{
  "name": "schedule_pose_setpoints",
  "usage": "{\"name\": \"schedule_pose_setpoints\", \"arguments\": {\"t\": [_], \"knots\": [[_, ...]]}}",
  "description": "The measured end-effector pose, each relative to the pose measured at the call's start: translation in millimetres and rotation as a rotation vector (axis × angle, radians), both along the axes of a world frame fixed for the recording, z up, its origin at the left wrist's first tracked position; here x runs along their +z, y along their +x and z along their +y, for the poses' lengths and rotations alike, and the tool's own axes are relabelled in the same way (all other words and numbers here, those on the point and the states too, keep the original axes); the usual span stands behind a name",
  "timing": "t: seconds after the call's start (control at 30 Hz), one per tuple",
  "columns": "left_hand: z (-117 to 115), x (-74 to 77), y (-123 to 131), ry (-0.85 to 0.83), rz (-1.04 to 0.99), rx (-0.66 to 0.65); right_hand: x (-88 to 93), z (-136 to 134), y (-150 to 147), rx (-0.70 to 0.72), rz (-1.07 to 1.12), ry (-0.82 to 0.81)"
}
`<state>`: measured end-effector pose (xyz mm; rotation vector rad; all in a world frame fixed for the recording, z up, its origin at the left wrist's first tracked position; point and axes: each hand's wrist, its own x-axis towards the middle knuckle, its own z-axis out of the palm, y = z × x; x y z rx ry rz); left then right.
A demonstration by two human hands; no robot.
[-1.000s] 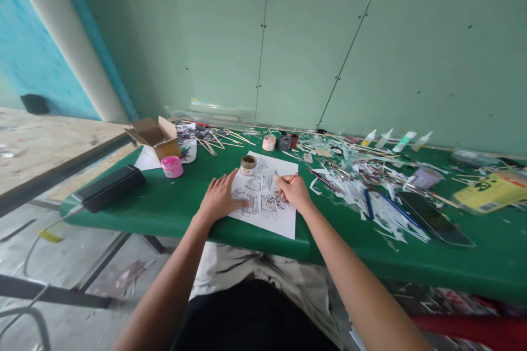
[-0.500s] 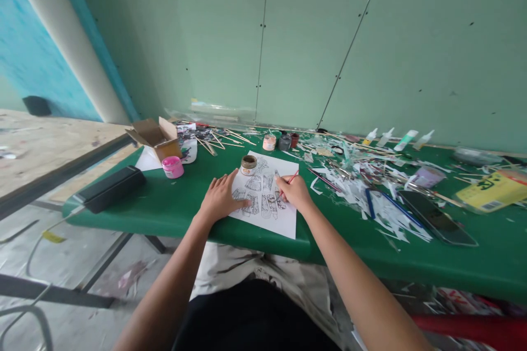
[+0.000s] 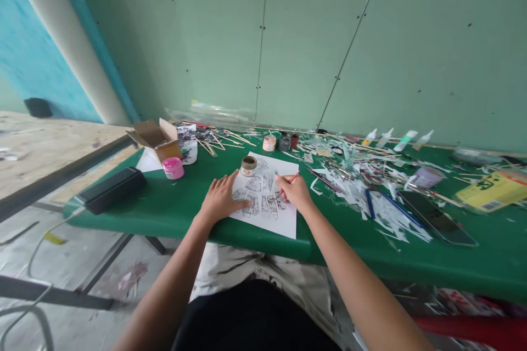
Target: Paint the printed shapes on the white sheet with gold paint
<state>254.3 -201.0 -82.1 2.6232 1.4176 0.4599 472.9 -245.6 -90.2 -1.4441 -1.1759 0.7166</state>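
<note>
A white sheet with black line drawings (image 3: 284, 219) lies near the front edge of the green table (image 3: 173, 205). My left hand (image 3: 222, 197) rests flat on the sheet's left side, fingers spread. My right hand (image 3: 293, 191) is closed on a thin red brush (image 3: 290, 179), its tip down on the drawings. A small open paint pot with a gold rim (image 3: 248, 165) stands on the sheet's far left corner.
A pink pot (image 3: 172, 167), an open cardboard box (image 3: 155, 137) and a black case (image 3: 110, 188) sit to the left. Several small pots (image 3: 280, 142) stand behind the sheet. Paper scraps, sticks, squeeze bottles, a phone (image 3: 436, 218) and a yellow packet (image 3: 489, 192) crowd the right.
Both hands stay on the sheet. The brush tip has shifted only slightly over the drawings.
</note>
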Motion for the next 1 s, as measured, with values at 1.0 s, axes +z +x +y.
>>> {"name": "schedule_pose_setpoints", "arguments": {"t": [1.0], "knots": [[57, 7.4, 54, 0.073, -0.354, -0.022, 7.7, -1, 7, -0.144, 0.207, 0.415]]}}
